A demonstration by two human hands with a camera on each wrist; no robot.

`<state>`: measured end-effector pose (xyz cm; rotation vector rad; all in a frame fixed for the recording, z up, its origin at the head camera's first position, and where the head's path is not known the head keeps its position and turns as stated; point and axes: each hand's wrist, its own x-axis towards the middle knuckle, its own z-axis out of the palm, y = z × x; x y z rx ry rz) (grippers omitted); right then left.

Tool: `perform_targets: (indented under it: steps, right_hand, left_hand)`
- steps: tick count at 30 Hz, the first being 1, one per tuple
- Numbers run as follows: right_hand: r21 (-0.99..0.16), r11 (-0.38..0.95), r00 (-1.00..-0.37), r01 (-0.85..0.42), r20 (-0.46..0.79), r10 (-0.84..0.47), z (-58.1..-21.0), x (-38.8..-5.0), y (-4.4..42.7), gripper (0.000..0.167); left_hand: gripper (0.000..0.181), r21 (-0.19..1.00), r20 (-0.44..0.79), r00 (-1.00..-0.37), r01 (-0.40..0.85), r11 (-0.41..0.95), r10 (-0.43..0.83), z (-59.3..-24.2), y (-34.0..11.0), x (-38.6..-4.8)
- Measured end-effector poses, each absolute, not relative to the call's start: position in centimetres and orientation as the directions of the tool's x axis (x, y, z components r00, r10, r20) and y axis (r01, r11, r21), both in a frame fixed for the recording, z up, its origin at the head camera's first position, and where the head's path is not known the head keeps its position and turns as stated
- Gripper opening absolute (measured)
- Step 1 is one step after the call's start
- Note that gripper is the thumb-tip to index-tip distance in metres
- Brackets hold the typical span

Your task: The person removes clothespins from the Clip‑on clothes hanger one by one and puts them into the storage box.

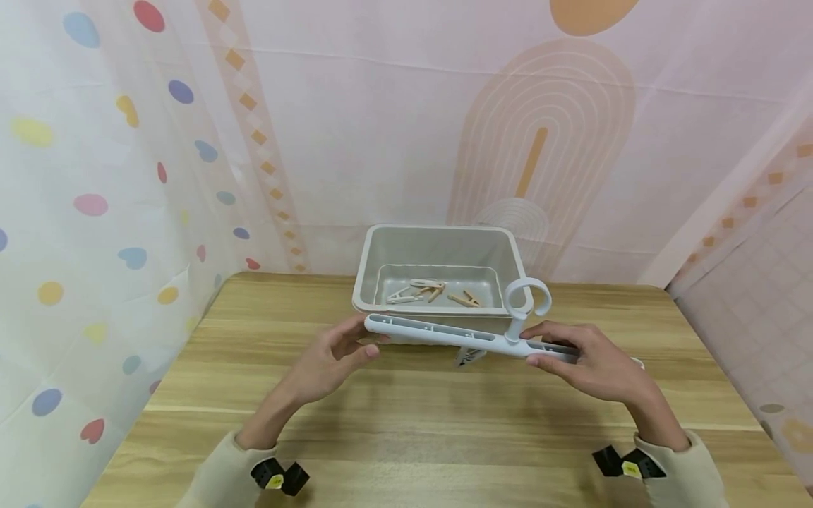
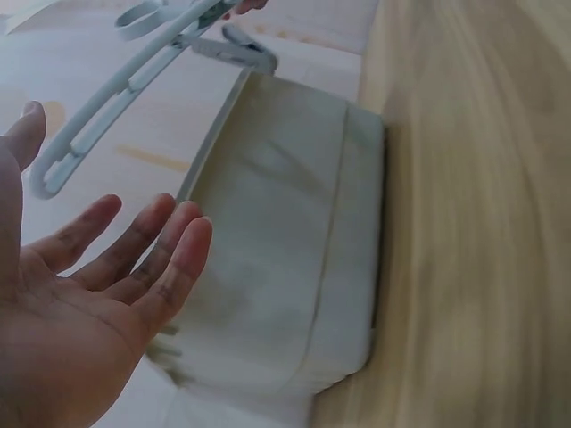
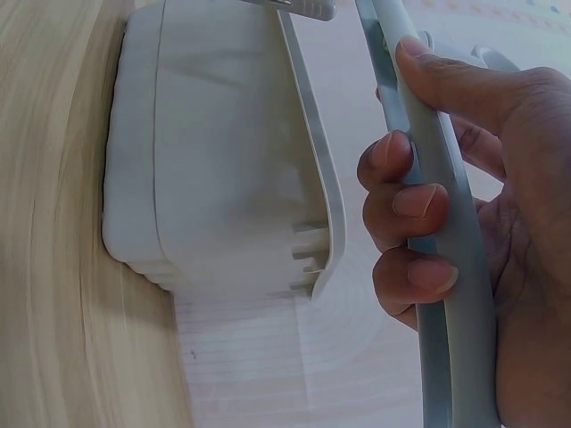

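Note:
A white plastic hanger (image 1: 438,331) with a round C-shaped hook (image 1: 541,283) is held above the table, in front of a bin. My right hand (image 1: 587,360) grips its bar right of the hook; in the right wrist view the fingers (image 3: 410,201) curl round the bar. My left hand (image 1: 330,360) is by the hanger's left end. The left wrist view shows its fingers (image 2: 183,250) spread and apart from the bar. A grey clip (image 2: 245,52) hangs under the bar, partly hidden in the head view.
The grey plastic bin (image 1: 438,243) stands on the wooden table (image 1: 406,437) near its back edge. Several clothespins (image 1: 428,286), white and tan, lie inside it. A patterned curtain (image 1: 381,127) hangs behind and to the left of the table.

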<state>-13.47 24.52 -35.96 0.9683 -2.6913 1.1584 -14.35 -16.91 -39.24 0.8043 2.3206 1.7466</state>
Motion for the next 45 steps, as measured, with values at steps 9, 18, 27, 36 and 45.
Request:
perform_targets:
  steps: [9,18,27,36,45]
  right_hand:
    - [-0.629,0.512,-0.791,-0.585,0.302,-0.533,-36.1,-13.6,24.0,0.023]
    - [-0.618,0.519,-0.790,-0.591,0.311,-0.528,-36.2,-13.8,23.4,0.025]
    - [-0.609,0.521,-0.786,-0.597,0.314,-0.533,-36.3,-14.0,22.9,0.024]
    - [-0.598,0.519,-0.776,-0.610,0.322,-0.542,-36.8,-14.1,22.4,0.025]
    - [-0.594,0.519,-0.773,-0.615,0.322,-0.547,-37.2,-14.0,21.9,0.025]
  left_hand:
    - [0.039,0.926,0.202,-0.833,0.333,0.176,0.515,-41.1,-15.6,-13.7]
    - [0.047,0.922,0.212,-0.810,0.351,0.163,0.547,-42.0,-14.2,-13.3]
    - [0.045,0.930,0.183,-0.814,0.326,0.172,0.550,-42.5,-12.1,-13.3]
    - [0.047,0.959,0.150,-0.827,0.256,0.125,0.541,-43.3,-10.0,-13.0]
    - [0.052,0.988,0.077,-0.825,0.138,0.067,0.560,-43.3,-8.0,-12.8]
